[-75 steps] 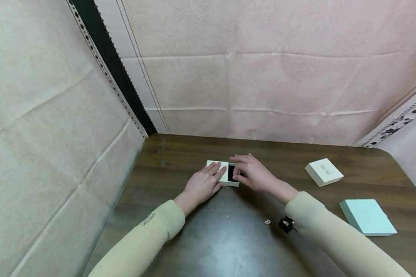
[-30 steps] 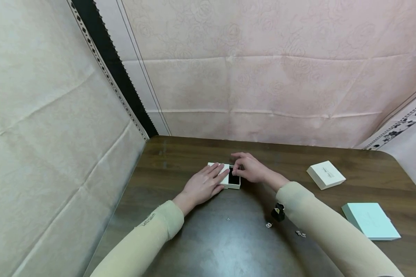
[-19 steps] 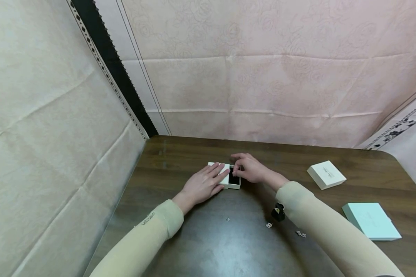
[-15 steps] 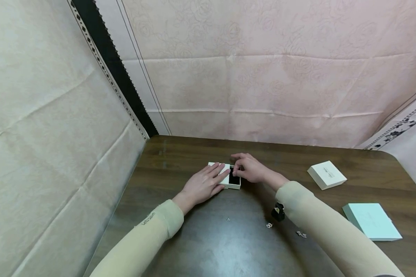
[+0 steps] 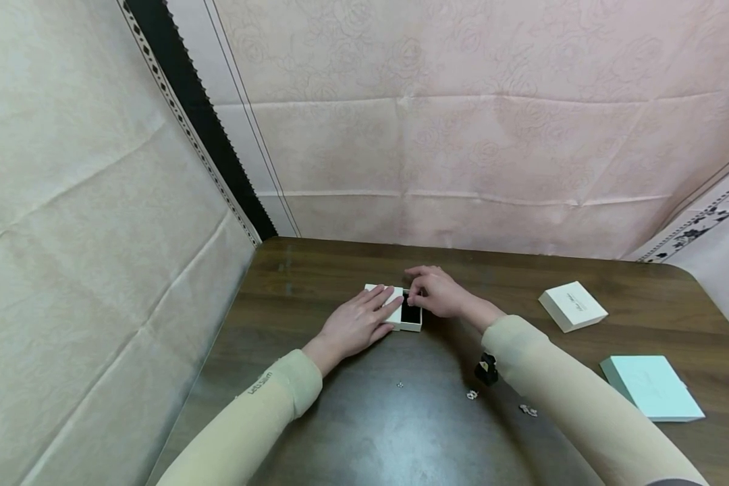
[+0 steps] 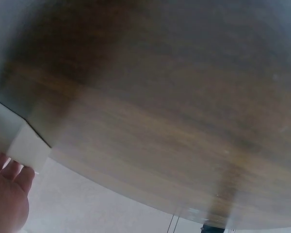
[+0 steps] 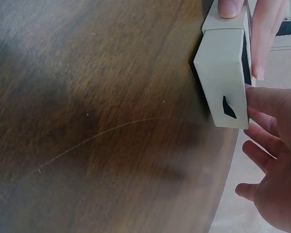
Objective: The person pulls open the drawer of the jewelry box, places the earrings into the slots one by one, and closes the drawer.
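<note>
Right at the open drawer [image 5: 411,315] of a white slide-out box [image 7: 220,58], the right hand [image 5: 437,295] has index and thumb curled close together; can't tell if they're pinching anything. Left hand [image 5: 351,325] lies straight-fingered across the sleeve [image 7: 215,22], not gripping. So yeah, drawer's nearest the right fingertips, sleeve's under the left fingers, and the pulled-out box's long axis runs roughly along the far edge of the desk [image 5: 316,277]. Small metal trinkets [image 5: 472,395] sit closer in; toward the right edge, a white carton [image 5: 574,307] and mint-green box [image 5: 653,389].
</note>
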Demonstrator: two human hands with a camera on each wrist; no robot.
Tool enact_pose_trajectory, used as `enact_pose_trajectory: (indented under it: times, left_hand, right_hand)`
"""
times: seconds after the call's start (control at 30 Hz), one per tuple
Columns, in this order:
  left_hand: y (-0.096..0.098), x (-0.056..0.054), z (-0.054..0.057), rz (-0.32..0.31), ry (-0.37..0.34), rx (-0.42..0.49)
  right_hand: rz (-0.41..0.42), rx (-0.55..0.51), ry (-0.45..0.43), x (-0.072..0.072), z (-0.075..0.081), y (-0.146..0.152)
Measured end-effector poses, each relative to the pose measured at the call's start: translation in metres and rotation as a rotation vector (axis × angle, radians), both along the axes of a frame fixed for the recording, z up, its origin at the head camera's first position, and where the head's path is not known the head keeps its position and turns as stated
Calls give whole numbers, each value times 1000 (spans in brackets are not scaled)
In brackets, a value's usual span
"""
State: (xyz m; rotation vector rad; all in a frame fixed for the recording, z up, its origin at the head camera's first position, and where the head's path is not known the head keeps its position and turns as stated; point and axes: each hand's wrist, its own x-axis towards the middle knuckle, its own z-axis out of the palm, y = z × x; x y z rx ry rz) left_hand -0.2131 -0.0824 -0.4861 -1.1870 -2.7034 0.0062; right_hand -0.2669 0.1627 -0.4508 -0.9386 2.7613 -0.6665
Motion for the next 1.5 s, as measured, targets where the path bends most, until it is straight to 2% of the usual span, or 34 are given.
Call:
enact_pose_trajectory:
  times: [0.33,0.57,0.87,1.13,1.3,1.5]
  left_hand:
    - [0,1,1,13,-8,-4]
    - [0,1,-1,6,2,10]
    - [0,2,0,7,1,12]
    - [0,2,0,12,7,-1]
    - [1,2,0,17,6,-6]
    - [1,1,-1,31,-22,-5]
  right_hand:
    - [-39,81,85,5,1,-5]
    - [-25,101,199,10,2,-5]
    - [-9,132,256,10,1,-7]
    - [-18,52,282,15,3,0]
    - [-11,4,277,26,9,11]
    - [21,-6,272,42,12,20]
